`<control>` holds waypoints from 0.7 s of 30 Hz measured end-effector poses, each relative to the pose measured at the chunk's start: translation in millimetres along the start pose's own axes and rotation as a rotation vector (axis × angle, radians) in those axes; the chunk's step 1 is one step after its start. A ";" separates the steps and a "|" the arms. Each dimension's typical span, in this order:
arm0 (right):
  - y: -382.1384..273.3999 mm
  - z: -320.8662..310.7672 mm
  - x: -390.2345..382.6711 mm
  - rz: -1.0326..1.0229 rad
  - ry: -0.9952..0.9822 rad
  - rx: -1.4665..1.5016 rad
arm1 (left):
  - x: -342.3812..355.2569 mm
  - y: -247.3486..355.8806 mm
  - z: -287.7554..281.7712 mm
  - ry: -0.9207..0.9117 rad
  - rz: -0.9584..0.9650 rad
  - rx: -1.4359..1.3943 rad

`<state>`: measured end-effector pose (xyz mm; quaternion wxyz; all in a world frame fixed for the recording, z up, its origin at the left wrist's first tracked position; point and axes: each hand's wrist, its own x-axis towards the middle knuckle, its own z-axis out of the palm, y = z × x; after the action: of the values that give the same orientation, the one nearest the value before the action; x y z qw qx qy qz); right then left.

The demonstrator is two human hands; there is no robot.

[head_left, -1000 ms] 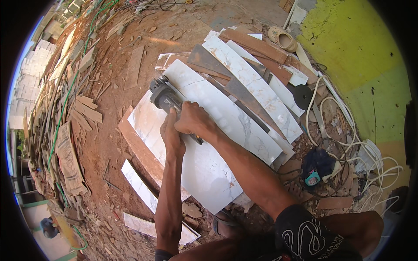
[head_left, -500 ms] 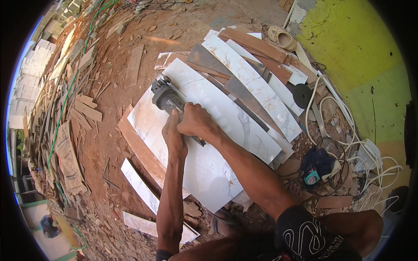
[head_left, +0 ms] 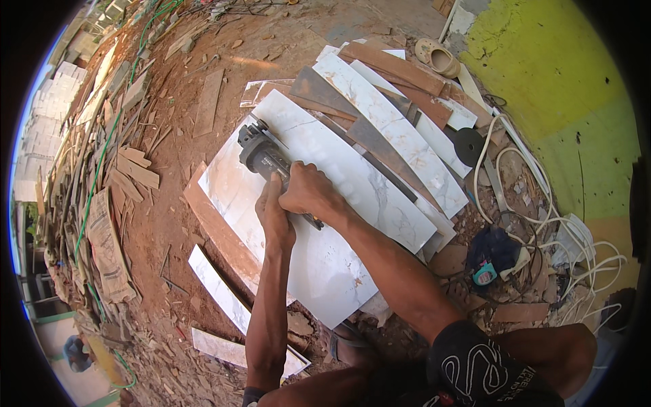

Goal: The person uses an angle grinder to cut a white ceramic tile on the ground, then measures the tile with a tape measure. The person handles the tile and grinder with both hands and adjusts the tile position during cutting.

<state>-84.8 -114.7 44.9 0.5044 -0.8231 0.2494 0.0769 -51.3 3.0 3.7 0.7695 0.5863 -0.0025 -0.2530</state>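
Observation:
A dark angle grinder (head_left: 261,153) lies over a white marble-look tile (head_left: 332,264), its head with the disc toward the tile's far left part. My right hand (head_left: 312,190) is closed round the grinder's body from the right. Against its left side, my left hand (head_left: 273,211) grips the same body, thumb pointing forward along it. The disc shows nearly edge-on, close to the tile; whether it touches the surface I cannot tell. The rear end of the grinder sticks out below my right hand.
Cut tile strips (head_left: 393,132) are stacked beyond and to the right. A black round disc (head_left: 468,146), looped white cable (head_left: 502,163) and a dark cloth bundle (head_left: 493,247) lie at right beside a yellow-green wall (head_left: 549,74). Wood scraps (head_left: 135,166) litter the dirt at left.
The grinder and both my hands have shifted very slightly to the right and nearer. My grip looks the same.

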 end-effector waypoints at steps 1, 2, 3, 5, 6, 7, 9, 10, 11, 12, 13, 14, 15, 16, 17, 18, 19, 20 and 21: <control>-0.5 -0.7 -0.9 0.003 -0.011 0.002 | -0.5 -0.4 -1.0 0.003 -0.005 0.000; -1.0 -1.1 -1.9 0.005 -0.023 0.004 | -1.0 -0.8 -2.0 0.006 -0.010 0.000; 0.5 -1.8 -2.3 -0.002 -0.011 0.006 | -1.2 -1.5 -0.8 0.003 -0.011 -0.006; 3.9 -2.8 -3.5 -0.015 0.013 0.010 | -1.9 -3.1 2.1 -0.006 -0.013 -0.017; 3.6 -1.8 -4.5 -0.018 0.016 0.012 | -3.0 -3.4 0.9 -0.002 -0.013 -0.011; 3.6 -0.9 -5.7 -0.021 0.019 0.014 | -4.3 -3.7 -0.2 0.001 -0.013 -0.006; 4.6 -0.4 -8.0 -0.020 0.021 0.015 | -6.8 -4.1 0.4 0.006 -0.014 -0.002; 5.7 -0.6 -9.0 -0.017 0.018 0.013 | -8.0 -4.3 1.9 0.007 -0.015 -0.005; 6.7 -0.9 -9.7 -0.013 0.016 0.011 | -9.1 -4.2 3.3 0.008 -0.017 -0.007; 6.6 -1.9 -10.7 -0.010 0.011 0.015 | -10.4 -3.7 4.5 0.005 -0.018 -0.008; 6.4 -2.9 -11.6 -0.007 0.006 0.019 | -11.5 -3.2 5.6 0.001 -0.020 -0.010; 6.3 -3.7 -12.4 -0.004 0.001 0.023 | -12.3 -3.2 6.1 -0.003 -0.021 -0.011; 6.6 -3.1 -12.9 -0.009 0.009 0.020 | -13.2 -3.4 5.2 0.002 -0.019 -0.001; 6.9 -2.1 -13.6 -0.014 0.017 0.018 | -13.9 -4.3 4.0 0.007 -0.017 0.010; 7.2 -1.1 -14.2 -0.019 0.025 0.015 | -14.5 -4.5 3.1 0.012 -0.014 0.020; 8.2 -1.0 -14.8 -0.013 0.019 0.020 | -16.1 -3.7 5.4 0.016 -0.014 0.022; 9.3 -0.9 -15.4 -0.007 0.014 0.024 | -18.3 -3.0 8.2 0.020 -0.014 0.025; 10.1 -0.5 -15.9 -0.002 0.008 0.029 | -20.2 -2.3 10.7 0.025 -0.013 0.028; 10.9 -1.1 -16.9 -0.005 0.020 0.029 | -21.2 -1.8 13.1 0.024 -0.014 0.025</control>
<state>-104.8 -114.0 43.2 0.5138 -0.8171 0.2535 0.0640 -74.4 -0.9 12.4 0.7603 0.5989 0.0078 -0.2515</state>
